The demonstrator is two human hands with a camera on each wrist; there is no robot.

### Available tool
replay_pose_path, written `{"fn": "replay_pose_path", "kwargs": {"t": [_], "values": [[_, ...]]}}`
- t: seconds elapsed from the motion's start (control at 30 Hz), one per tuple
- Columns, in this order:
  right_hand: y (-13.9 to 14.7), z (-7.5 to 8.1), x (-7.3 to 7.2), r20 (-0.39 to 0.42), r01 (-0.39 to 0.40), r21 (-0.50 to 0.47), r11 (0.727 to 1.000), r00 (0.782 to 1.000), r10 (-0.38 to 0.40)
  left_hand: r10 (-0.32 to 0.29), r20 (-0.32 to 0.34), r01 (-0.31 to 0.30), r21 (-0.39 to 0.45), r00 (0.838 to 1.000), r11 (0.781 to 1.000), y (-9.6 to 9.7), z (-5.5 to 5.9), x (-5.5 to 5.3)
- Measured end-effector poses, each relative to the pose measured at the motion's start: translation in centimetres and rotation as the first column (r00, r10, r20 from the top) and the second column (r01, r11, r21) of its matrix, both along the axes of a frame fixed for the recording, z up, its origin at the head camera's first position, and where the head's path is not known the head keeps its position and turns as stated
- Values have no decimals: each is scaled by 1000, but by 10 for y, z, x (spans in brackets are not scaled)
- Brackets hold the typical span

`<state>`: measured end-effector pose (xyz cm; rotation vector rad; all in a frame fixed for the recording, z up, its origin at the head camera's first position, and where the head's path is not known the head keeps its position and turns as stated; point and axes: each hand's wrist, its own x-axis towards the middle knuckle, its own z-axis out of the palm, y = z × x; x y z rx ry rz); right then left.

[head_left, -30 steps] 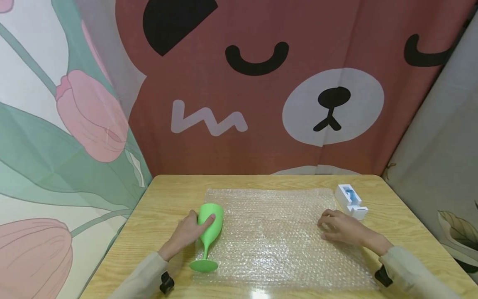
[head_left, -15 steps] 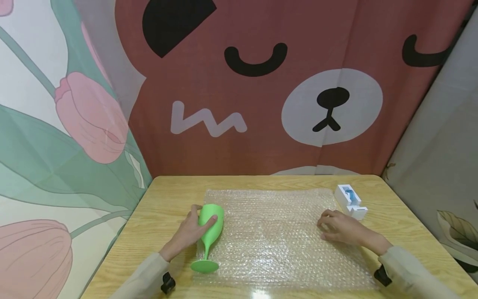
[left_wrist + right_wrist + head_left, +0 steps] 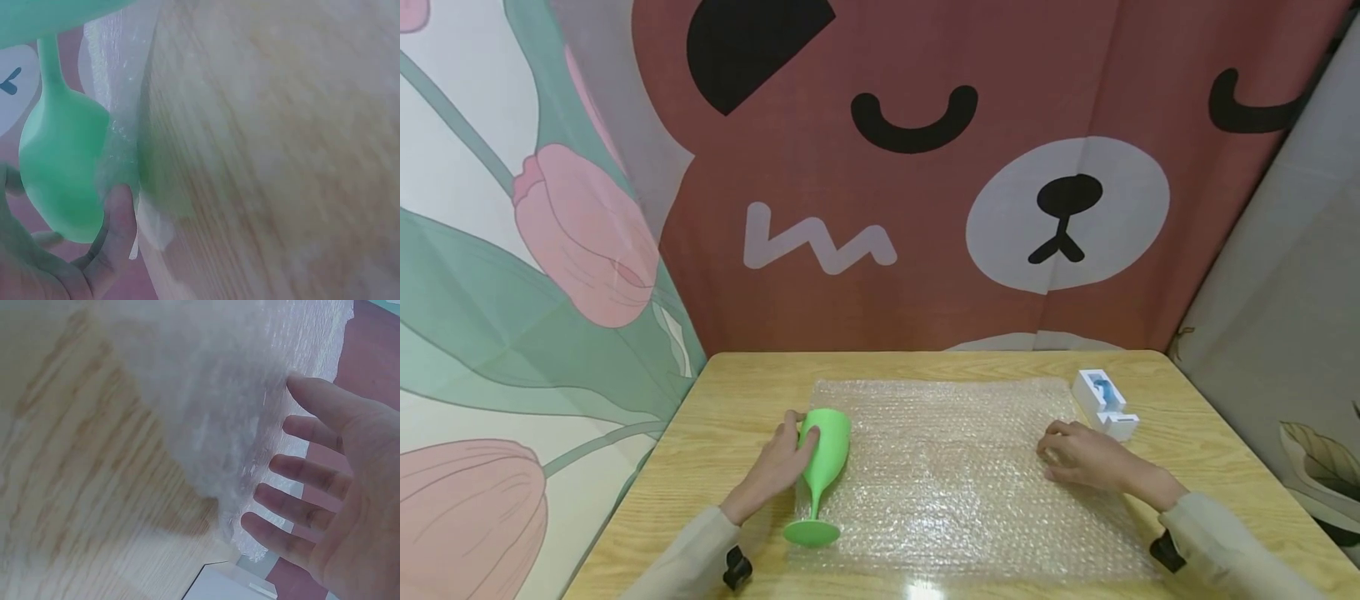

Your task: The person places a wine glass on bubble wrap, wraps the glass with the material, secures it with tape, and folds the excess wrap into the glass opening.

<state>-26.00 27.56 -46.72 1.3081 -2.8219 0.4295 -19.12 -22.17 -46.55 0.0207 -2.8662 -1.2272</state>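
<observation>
A bright green goblet [image 3: 827, 458] lies on its side at the left part of a bubble wrap sheet [image 3: 955, 475], its round foot toward me. My left hand [image 3: 775, 462] grips the bowl, thumb on top and fingers at its far left side. In the left wrist view the fingers [image 3: 122, 203] bend around the bowl [image 3: 65, 162], with bubble wrap beside it. Over the right part of the sheet rests my right hand [image 3: 1090, 457]. The right wrist view shows its fingers [image 3: 306, 472] spread and slightly bent beside the wrap [image 3: 212, 406], holding nothing.
A small white box [image 3: 1101, 392] with a blue picture stands just beyond my right hand, with a smaller white piece [image 3: 1120, 425] against it. The wooden table [image 3: 730, 400] ends at a curtain [image 3: 925, 308] printed with a bear.
My left thumb slides left across the goblet's bowl, toward its left side. The goblet shifts very slightly to the right at first, then stays still. My right hand keeps its place.
</observation>
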Motion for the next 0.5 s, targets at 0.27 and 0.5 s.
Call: {"fn": "replay_pose_path", "kwargs": {"t": [0.27,0.5], "values": [[-2,1,1,-15,-2,19,1000,1000,3,-18,8,18,-16,1000,1000,-1,5,-1],[-7,2,2,-91,-59,0,998,994,59,-16,12,16,-32,1000,999,-1,4,-1]]}}
